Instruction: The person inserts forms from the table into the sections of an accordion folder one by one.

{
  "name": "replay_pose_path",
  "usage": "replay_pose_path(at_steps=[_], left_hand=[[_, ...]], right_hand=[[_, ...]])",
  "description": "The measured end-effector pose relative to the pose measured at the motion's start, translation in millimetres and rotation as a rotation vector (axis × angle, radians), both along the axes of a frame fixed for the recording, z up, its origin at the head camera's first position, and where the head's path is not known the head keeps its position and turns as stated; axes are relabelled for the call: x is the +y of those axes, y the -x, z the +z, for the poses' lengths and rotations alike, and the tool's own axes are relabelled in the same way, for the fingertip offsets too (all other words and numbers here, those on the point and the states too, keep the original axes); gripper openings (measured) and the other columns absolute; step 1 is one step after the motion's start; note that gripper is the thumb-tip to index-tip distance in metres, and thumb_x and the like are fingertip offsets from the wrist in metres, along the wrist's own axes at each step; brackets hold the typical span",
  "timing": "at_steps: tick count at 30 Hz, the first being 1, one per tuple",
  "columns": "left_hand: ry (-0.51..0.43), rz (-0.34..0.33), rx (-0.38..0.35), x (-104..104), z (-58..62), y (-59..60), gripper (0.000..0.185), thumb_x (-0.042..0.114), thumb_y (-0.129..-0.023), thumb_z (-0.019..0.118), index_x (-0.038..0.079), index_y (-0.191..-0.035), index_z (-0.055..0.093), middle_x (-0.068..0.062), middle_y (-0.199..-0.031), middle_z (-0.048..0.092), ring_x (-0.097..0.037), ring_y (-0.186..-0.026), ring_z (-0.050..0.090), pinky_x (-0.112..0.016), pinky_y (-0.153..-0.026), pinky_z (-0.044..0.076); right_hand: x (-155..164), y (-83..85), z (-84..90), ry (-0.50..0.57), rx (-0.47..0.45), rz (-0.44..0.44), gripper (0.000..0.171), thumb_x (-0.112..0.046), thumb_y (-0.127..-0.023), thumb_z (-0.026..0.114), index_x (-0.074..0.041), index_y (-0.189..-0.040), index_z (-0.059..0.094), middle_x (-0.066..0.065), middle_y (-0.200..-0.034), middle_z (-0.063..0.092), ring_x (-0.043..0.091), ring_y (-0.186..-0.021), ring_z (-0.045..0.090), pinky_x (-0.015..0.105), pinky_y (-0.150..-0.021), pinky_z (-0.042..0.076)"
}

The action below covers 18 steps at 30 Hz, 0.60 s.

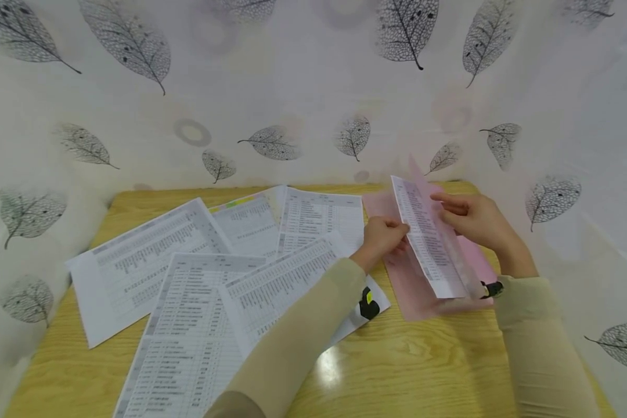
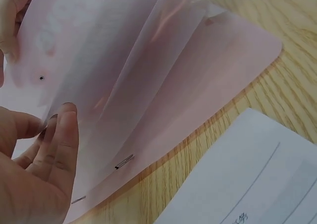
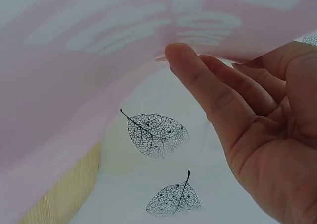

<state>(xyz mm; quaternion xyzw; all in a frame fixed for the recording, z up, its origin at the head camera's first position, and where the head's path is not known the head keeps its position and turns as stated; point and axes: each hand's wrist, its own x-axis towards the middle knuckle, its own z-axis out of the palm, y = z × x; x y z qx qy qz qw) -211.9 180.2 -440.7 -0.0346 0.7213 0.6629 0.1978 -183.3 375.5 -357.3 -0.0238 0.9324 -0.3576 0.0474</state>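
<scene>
A pink translucent folder (image 1: 415,299) lies open at the right of the wooden table (image 1: 423,360). A printed sheet (image 1: 431,244) stands on edge between its leaves. My left hand (image 1: 397,232) pinches the sheet's left edge; in the left wrist view its fingers (image 2: 62,135) lie along a pale leaf of the folder (image 2: 218,70). My right hand (image 1: 449,209) holds the raised pink flap behind the sheet. The right wrist view shows its thumb (image 3: 193,70) on the edge of that flap (image 3: 74,85), with the other fingers behind it.
Several printed sheets (image 1: 188,290) lie fanned and overlapping across the left and middle of the table; one corner (image 2: 257,184) reaches close to the folder. A white leaf-patterned cloth (image 1: 292,87) walls in the table at the back and both sides.
</scene>
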Motion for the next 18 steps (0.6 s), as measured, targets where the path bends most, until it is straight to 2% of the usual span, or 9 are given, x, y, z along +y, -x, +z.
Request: replay_pose_path(at_steps=[5,10,14,18], left_hand=[[-0.032,-0.023,0.008,-6,1.6,-3.0,0.024,0.026,-0.1,0.073,0.004,-0.095,0.079,-0.006,-0.068,0.073,-0.015,-0.054,0.068,-0.037,-0.062,0.065],[-0.05,-0.078,0.016,-24,1.7,-3.4,0.021,0.026,-0.102,0.071,0.006,-0.102,0.078,-0.008,-0.077,0.075,-0.025,-0.066,0.076,-0.043,-0.07,0.067],[-0.057,-0.166,0.015,-47,1.3,-1.0,0.017,0.02,-0.102,0.069,0.005,-0.108,0.076,-0.009,-0.082,0.077,-0.022,-0.068,0.076,-0.044,-0.071,0.067],[-0.041,-0.279,-0.001,-78,3.5,0.8,0.02,0.017,-0.102,0.068,0.003,-0.115,0.074,-0.014,-0.09,0.08,-0.016,-0.066,0.075,-0.034,-0.064,0.066]], right_hand=[[-1,1.1,-0.2,0.009,-0.012,-0.005,0.049,-0.021,-0.105,0.064,-0.007,-0.151,0.057,0.028,-0.145,0.059,-0.026,-0.094,0.054,0.018,-0.069,0.061],[-2,2.5,-1.4,0.013,-0.024,0.002,0.05,-0.02,-0.105,0.064,-0.006,-0.152,0.056,0.028,-0.145,0.059,-0.027,-0.092,0.053,0.017,-0.069,0.06],[-3,3.6,-0.9,0.007,-0.034,0.009,0.05,-0.02,-0.105,0.063,-0.007,-0.153,0.055,0.028,-0.145,0.059,-0.027,-0.092,0.054,0.017,-0.069,0.06],[-3,3.6,-0.7,-0.004,-0.038,0.016,0.051,-0.022,-0.105,0.062,-0.007,-0.153,0.054,0.029,-0.144,0.059,-0.027,-0.092,0.053,0.018,-0.069,0.06]])
